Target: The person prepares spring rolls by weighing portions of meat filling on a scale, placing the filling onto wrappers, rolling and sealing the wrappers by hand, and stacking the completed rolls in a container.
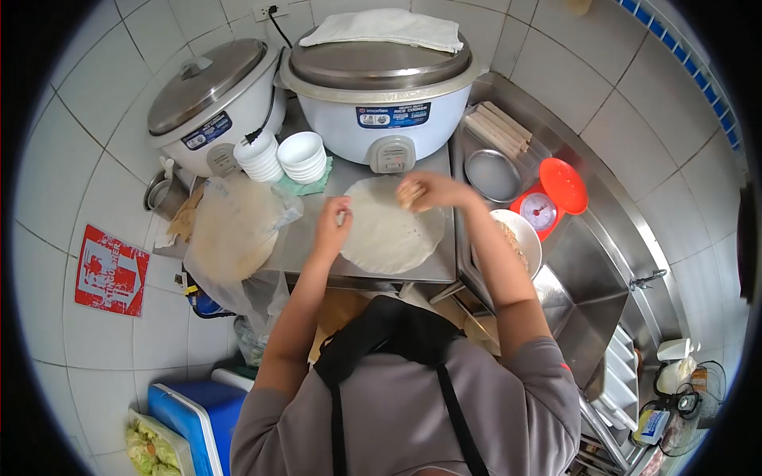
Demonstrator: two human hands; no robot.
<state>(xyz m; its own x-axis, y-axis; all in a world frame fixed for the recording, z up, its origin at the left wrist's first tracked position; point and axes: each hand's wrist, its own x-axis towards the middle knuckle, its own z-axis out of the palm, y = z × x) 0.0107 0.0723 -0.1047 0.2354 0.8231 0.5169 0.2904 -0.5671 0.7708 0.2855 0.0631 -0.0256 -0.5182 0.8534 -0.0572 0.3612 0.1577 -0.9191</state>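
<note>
- my R hand (426, 193) is over the far-right part of the round pale sheet (390, 242), fingers pinching a tan clump (410, 195) from above, prob. so the crumbly-looking stuff stays together. can't tell if it's touching the sheet
- L hand (336, 220) is at the sheet's left edge, fingers curled in w/ the thumb close to them; can't see anything in them, can't tell if the tips press together. guessing it's parked there to stay near the edge
- sheet lies flat on the metal counter (311, 252) right in front of me, btwn both hands — easiest spot to reach imo
- white bowl (534, 238) of chunky mix is under/beside my R forearm, close to the hand w/ the clump, which makes sense. red scale (540, 209) just past it, prob. there for quick weighing
- more round sheets, afaict, in the clear plastic bag (238, 226) on my left, likely bagged so they don't dry out
- pale rolls (498, 127) lined up side by side in a tray, far right, out of the way
- labels: big rice cooker (381, 111) says "HEAVY DUTY RICE COOKER", brand looks like imarflex; smaller cooker (214, 103) has a similar sticker — too tiny tbh. red wall sign (112, 270) has an arrow plus what looks like "EXTINGUISHER", partly worn
</note>
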